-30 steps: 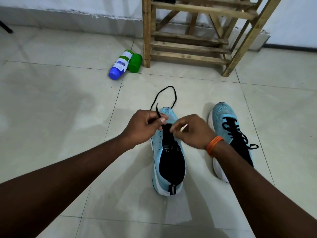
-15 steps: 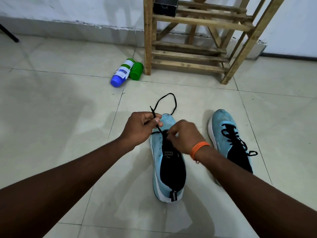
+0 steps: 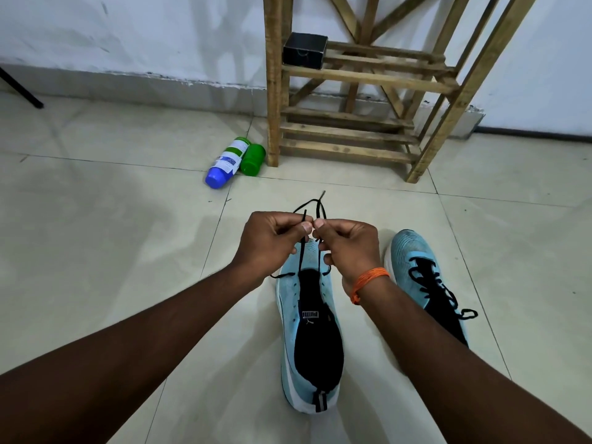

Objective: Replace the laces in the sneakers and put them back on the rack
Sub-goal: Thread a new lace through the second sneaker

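Note:
A light blue sneaker with a black tongue (image 3: pixel 309 334) lies on the tiled floor, toe pointing away from me. A black lace (image 3: pixel 301 255) runs through its front eyelets and both strands rise above the toe. My left hand (image 3: pixel 270 243) pinches one strand and my right hand (image 3: pixel 347 246) pinches the other, thumbs nearly touching; the lace ends stick up past my fingers. The second blue sneaker (image 3: pixel 429 285) lies to the right, fully laced in black. The wooden rack (image 3: pixel 362 78) stands against the wall behind.
A blue and white bottle (image 3: pixel 226 165) lies on the floor beside a green cup (image 3: pixel 253 160) at the rack's left leg. A small black box (image 3: pixel 305 51) sits on a rack shelf. A dark rod (image 3: pixel 20 89) leans at the far left.
Both hands have lifted from the sneaker's eyelets and pulled the two lace strands up over the toe. The loose loop on the floor has been drawn tight. The view tilted upward.

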